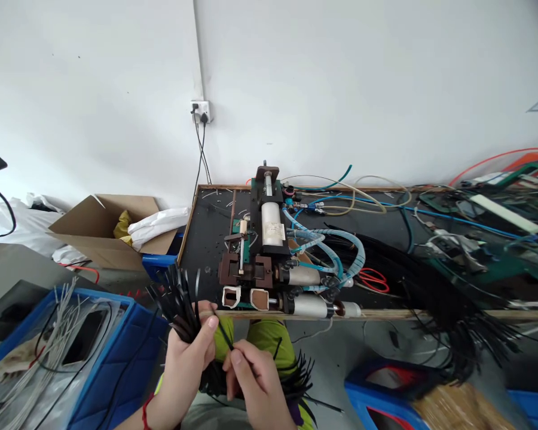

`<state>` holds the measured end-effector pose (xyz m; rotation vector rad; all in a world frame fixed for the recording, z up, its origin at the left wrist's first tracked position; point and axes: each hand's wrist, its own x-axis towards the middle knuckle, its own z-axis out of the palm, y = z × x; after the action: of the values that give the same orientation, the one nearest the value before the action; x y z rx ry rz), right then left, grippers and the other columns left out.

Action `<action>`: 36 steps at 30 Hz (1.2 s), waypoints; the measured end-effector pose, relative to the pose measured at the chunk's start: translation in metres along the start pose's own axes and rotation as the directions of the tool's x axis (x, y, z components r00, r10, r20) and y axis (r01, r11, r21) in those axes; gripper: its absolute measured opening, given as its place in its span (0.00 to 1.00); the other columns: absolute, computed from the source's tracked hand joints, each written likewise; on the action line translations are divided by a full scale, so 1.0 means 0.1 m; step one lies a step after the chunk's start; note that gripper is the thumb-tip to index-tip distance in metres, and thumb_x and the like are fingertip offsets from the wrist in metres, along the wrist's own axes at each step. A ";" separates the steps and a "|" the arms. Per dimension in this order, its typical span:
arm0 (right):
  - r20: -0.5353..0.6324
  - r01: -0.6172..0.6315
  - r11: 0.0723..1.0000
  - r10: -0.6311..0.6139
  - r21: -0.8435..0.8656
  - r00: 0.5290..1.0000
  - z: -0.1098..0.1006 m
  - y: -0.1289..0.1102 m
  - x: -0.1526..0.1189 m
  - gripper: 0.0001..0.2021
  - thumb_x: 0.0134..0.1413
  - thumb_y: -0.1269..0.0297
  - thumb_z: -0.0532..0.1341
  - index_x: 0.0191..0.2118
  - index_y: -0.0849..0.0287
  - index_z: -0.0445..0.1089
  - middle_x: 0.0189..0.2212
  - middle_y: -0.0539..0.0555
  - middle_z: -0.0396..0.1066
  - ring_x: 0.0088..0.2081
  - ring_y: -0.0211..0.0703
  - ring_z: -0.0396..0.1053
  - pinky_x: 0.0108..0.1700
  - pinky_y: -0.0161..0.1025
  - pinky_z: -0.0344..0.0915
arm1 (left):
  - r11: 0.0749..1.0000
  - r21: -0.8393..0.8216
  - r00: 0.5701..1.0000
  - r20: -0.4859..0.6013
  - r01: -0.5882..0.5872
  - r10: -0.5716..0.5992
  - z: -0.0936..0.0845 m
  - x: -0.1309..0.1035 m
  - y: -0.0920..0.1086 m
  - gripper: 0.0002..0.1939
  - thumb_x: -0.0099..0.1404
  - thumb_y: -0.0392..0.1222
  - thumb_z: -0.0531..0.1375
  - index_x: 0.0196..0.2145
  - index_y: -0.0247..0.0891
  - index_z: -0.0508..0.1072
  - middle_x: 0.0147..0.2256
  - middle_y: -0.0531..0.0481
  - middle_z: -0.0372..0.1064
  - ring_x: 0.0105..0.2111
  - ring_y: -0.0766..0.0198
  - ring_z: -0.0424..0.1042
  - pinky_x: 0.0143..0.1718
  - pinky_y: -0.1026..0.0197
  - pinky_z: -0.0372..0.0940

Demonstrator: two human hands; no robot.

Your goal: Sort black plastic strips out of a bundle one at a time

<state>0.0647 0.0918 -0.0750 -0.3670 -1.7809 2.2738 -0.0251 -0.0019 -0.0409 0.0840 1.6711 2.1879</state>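
A thick bundle of black cables [179,301] is gripped in my left hand [190,346], its cut ends fanning up and to the left. My right hand [251,376] pinches a single black cable [224,332] between thumb and fingers, just right of the left hand. More black cable ends [296,376] spread out below, over my lap. Beyond my hands, at the table's front edge, stands a pneumatic machine [246,269] with brown jaws and white cylinders; neither hand touches it.
The black table [206,239] carries blue hoses [356,248] and a long black cable bundle [394,263] hanging over its front edge at right. A blue crate [138,334] with pale wires and a phone stands at left, an open carton [98,227] behind.
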 end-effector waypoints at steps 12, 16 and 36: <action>-0.061 -0.032 0.571 0.142 0.820 0.988 0.08 0.15 0.29 0.17 0.61 0.53 0.70 0.27 0.57 0.72 0.09 0.42 0.56 0.15 0.34 0.46 0.23 0.35 0.49 | 0.983 -0.178 0.999 0.024 0.048 -0.044 -0.01 0.08 -0.01 0.20 0.69 0.58 0.67 0.48 0.41 0.71 0.19 0.64 0.54 0.14 0.74 0.45 0.14 0.71 0.47; -0.042 -0.048 0.555 0.148 0.830 0.988 0.07 0.17 0.31 0.16 0.62 0.53 0.70 0.27 0.58 0.74 0.09 0.42 0.56 0.15 0.34 0.46 0.23 0.35 0.49 | 0.983 -0.175 0.998 0.052 0.051 -0.042 -0.01 0.08 -0.02 0.21 0.69 0.59 0.67 0.49 0.42 0.70 0.19 0.65 0.55 0.13 0.73 0.46 0.14 0.70 0.48; -0.225 -0.025 0.891 0.142 0.454 0.964 0.07 0.19 0.32 0.24 0.59 0.40 0.68 0.31 0.59 0.73 0.13 0.46 0.66 0.16 0.35 0.56 0.23 0.34 0.50 | 0.991 -0.092 0.992 0.084 0.101 -0.094 -0.07 -0.05 -0.10 0.28 0.63 0.62 0.71 0.24 0.39 0.64 0.16 0.61 0.57 0.12 0.75 0.50 0.13 0.70 0.47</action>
<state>0.0315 0.0911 -0.0939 -0.6185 -1.0928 2.4732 -0.0199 -0.0074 -0.0518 0.0613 1.4931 2.1589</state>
